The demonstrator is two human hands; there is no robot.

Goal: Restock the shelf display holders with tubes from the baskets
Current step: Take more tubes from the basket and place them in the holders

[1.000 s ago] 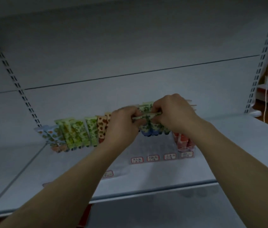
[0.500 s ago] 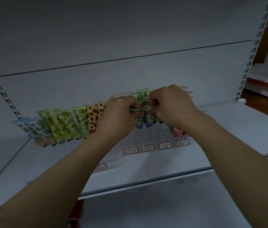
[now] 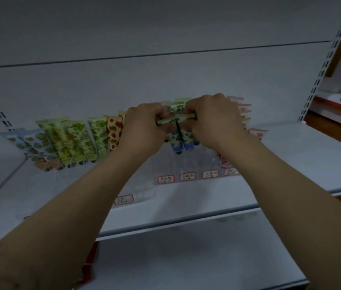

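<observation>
"While both hands are up at the shelf (image 3: 291,160), tell me what they have."

"I have the left hand (image 3: 144,126) and the right hand (image 3: 213,120) curled in toward each other, knuckles to me; between them they pinch the blue-capped tubes (image 3: 181,139), two side by side as far as I can tell; the fingertips are hidden behind the knuckles, so I cannot make out the exact grip."

"Which way do the tubes lie?"

"Long axis near upright, caps down; the flat green crimped tops are up and run left to right between the two hands; the tubes sit midway, neither hand nearer than the other; directly beneath the caps stands the clear display holder (image 3: 186,164), its slots there looking unfilled, with price labels (image 3: 187,176) along its front."

"And the neighbours?"

"Green tubes (image 3: 75,141) and a strawberry-print tube (image 3: 114,132) stand in a row to the left; pink tubes (image 3: 240,109) show just behind the right hand; the gap between looks narrow."

"So the move?"

"My judgement: straight down, caps first, both hands lowering evenly; if one side leads, the caps may tilt and miss the slots or nudge the neighbours."
</observation>
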